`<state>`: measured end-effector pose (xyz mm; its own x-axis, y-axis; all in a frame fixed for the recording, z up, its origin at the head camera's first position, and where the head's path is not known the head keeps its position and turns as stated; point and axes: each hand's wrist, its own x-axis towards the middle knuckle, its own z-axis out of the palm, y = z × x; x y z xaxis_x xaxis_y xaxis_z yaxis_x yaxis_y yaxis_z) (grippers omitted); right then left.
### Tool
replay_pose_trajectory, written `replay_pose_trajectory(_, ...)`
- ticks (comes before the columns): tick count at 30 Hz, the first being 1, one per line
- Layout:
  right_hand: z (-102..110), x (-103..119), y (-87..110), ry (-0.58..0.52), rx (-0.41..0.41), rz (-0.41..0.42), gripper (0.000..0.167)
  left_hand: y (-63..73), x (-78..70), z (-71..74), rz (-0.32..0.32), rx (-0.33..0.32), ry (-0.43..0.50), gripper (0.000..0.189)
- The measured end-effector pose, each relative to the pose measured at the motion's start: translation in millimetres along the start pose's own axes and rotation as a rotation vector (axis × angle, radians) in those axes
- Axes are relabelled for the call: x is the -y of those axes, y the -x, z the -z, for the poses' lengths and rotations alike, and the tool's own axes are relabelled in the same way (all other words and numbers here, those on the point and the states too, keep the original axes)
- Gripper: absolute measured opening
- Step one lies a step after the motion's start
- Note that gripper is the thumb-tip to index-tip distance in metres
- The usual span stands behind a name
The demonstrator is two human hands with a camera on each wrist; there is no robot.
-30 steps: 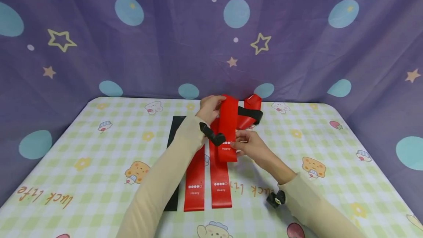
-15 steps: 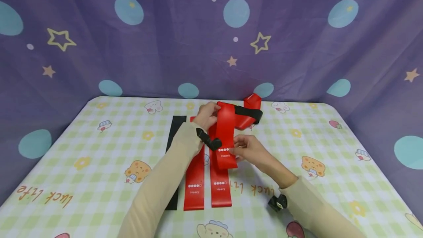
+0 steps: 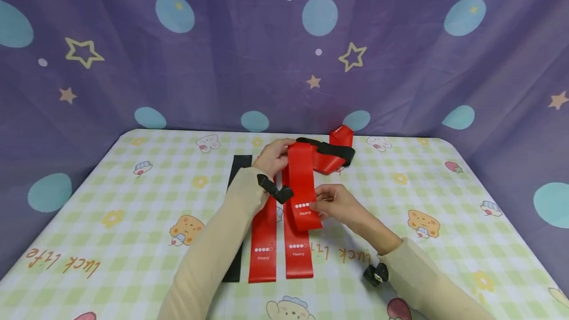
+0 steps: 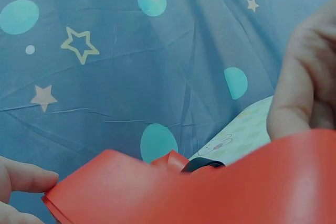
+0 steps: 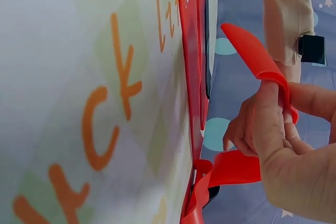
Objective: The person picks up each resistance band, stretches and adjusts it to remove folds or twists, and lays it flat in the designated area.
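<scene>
Both hands hold a red resistance band (image 3: 302, 177) with "Heavy" printed near its lower end. My left hand (image 3: 272, 159) pinches its upper part, where a fingertip meets a folded corner of the band (image 4: 110, 187) in the left wrist view. Lower down, my right hand (image 3: 340, 204) pinches the band's right edge beside the print; in the right wrist view the band (image 5: 252, 56) curves over the fingers. Two more red bands (image 3: 263, 256) lie flat below, side by side, partly hidden by the held one and the left arm.
A black band (image 3: 240, 163) lies flat at the left, partly under the left forearm. Behind the held band sits a twisted red length (image 3: 328, 163) with a black strip (image 3: 340, 152) across it. The checked tablecloth (image 3: 133, 201) reaches a purple curtain (image 3: 249, 63).
My left hand has come left and a little nearer, bringing down the top of the held red band. The right hand and the printed end have dropped slightly. The flat bands stay put.
</scene>
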<state>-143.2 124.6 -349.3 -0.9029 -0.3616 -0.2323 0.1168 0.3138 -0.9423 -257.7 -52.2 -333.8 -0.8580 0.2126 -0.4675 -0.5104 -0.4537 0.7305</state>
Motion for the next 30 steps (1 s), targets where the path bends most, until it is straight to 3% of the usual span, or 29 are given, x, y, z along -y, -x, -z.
replay_pose_trajectory(2, -0.4, -1.2, 0.0, -0.005, 0.008, 0.0, 0.021, 3.0, 0.1, -1.0, 0.006, -0.003, 0.033, 0.025)
replay_pose_trajectory(3, -0.7, -2.0, 0.2, -0.006, 0.012, 0.0, 0.02, 2.4, -0.5, -2.6, 0.034, -0.035, 0.161, 0.018)
replay_pose_trajectory(5, -0.8, -3.6, 1.1, -0.007, 0.02, -0.002, 0.02, -1.1, -1.0, -3.4, 0.022, -0.052, 0.231, 0.005)
replay_pose_trajectory(8, -0.6, -5.9, 2.8, -0.001, 0.029, -0.001, 0.019, -5.8, -2.9, -4.9, -0.002, -0.07, 0.295, 0.011)
replay_pose_trajectory(15, 1.1, -8.7, 8.4, 0.011, 0.059, 0.021, 0.019, -8.6, -8.1, -7.2, 0.012, -0.051, 0.265, 0.01)
replay_pose_trajectory(23, -0.5, -10.1, 20.2, 0.011, 0.081, 0.054, 0.019, -4.0, -10.1, -9.0, -0.065, -0.124, 0.167, 0.005)
replay_pose_trajectory(30, 0.8, -13.4, 30.2, 0.009, 0.105, 0.055, 0.021, -2.9, -12.3, -9.4, -0.081, -0.102, 0.115, 0.004)
